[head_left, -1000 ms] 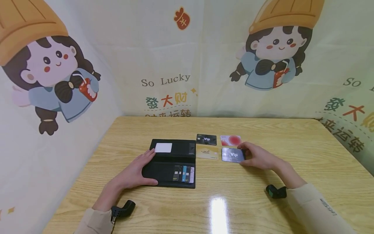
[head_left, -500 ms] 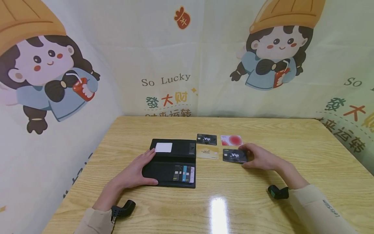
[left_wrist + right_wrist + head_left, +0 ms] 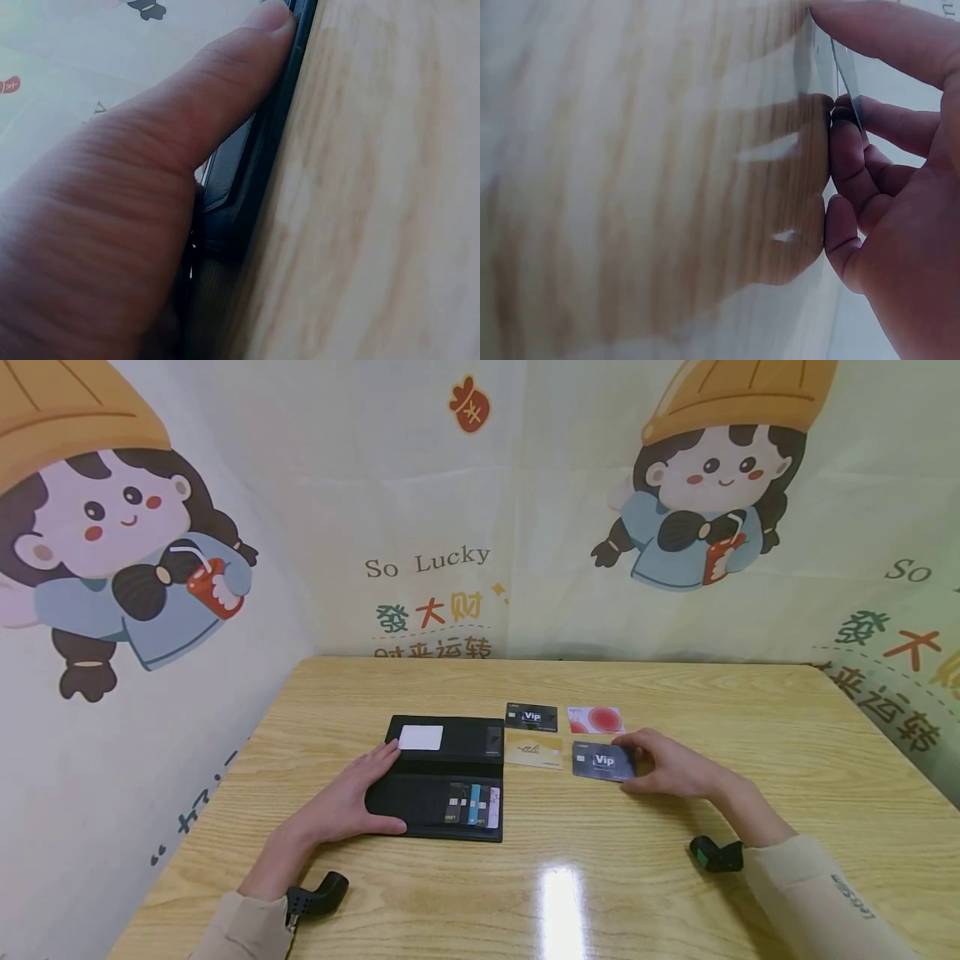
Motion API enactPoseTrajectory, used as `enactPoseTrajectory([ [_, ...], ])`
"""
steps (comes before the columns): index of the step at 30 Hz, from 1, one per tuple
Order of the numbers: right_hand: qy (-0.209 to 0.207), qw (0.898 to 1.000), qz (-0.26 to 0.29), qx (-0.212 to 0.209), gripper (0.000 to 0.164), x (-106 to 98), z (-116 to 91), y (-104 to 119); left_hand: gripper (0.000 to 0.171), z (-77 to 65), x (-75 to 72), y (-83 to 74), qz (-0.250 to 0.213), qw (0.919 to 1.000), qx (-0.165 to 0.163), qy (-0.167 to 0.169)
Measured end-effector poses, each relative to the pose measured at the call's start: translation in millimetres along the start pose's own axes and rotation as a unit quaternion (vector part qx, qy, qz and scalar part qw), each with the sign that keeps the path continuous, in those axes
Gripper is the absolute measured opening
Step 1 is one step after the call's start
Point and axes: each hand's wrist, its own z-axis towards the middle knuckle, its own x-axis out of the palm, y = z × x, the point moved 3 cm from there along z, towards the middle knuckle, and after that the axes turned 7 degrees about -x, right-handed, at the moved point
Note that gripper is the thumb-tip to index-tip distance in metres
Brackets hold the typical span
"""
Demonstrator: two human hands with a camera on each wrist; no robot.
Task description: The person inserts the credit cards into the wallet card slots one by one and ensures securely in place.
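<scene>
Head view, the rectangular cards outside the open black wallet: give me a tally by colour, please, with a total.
Dark rectangular cards marked Vip: 2
Gold rectangular card: 1
Pink-and-white rectangular card with a red circle: 1
Total: 4
</scene>
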Motion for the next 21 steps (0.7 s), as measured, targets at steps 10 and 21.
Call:
enactPoseTrajectory([
  [10, -0.002, 1.0, 0.004, 0.006, 0.071, -0.6, -2.9, 0.0, 0.115, 0.3, -0.8, -0.2, -0.002, 1.0, -0.001, 0.0],
  [21, -0.025, 1.0, 0.003, 0.009, 0.07, -2.3, -3.7, -2.3, 0.114, 0.5, 0.4, 0.5, -0.004, 1.0, -0.004, 0.001],
])
